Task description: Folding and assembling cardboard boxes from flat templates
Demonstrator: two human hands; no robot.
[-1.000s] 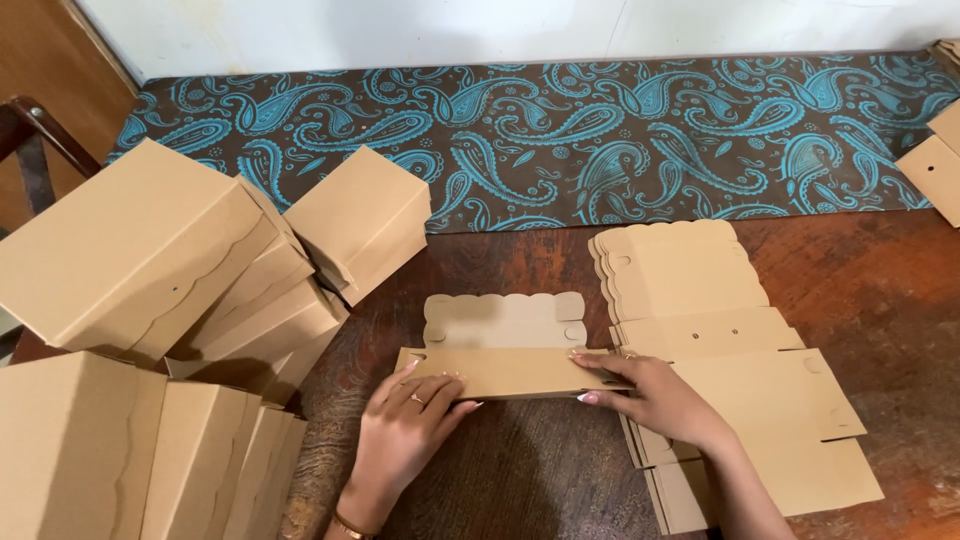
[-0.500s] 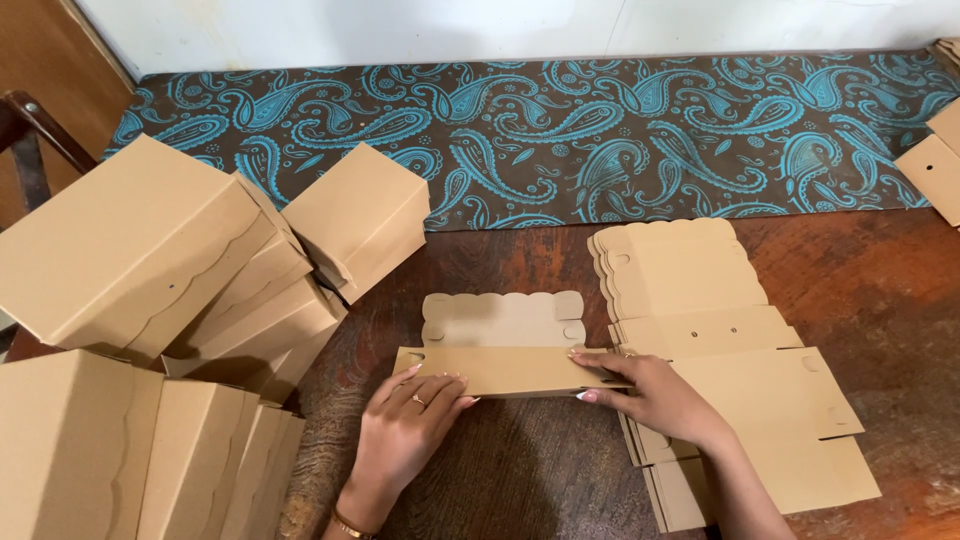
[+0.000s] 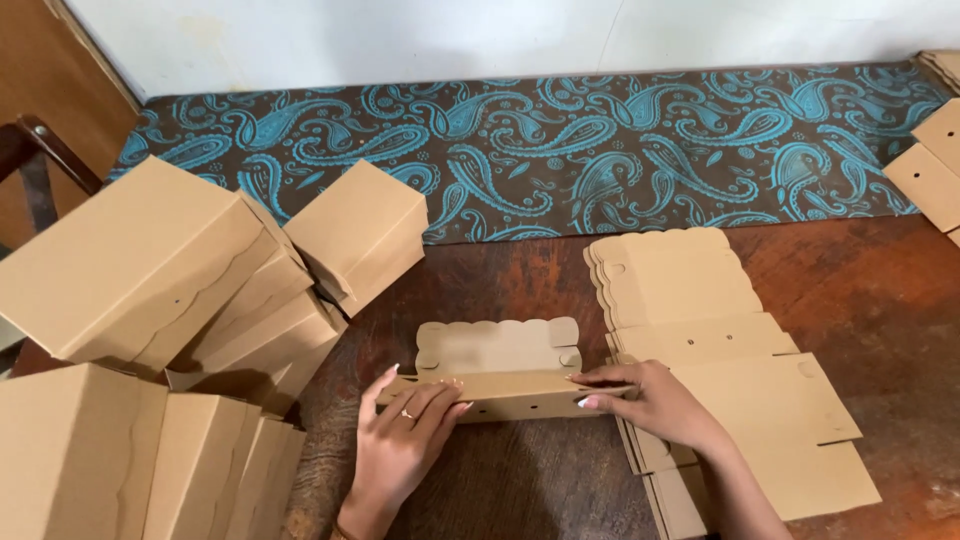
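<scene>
Your flat box (image 3: 505,375) has hardly moved since a moment ago, so the fold is still only begun; it lies on the table (image 3: 880,300) near the front edge. Your left hand (image 3: 400,435) and right hand (image 3: 655,400) still press flat on its front flap. Made boxes (image 3: 150,300) sit shut at the left edge, so you can't see inside; flat sheets (image 3: 720,370) lie just right.

Even, fairly bright light fills the scene, seemingly from above. Shadows are soft and short: a dark pocket lies under the folded boxes (image 3: 190,290) at the table's (image 3: 860,290) left edge. A faint sheen shows on the wood near the right edge. Focus is sharp throughout, with slight softness toward the corners.
</scene>
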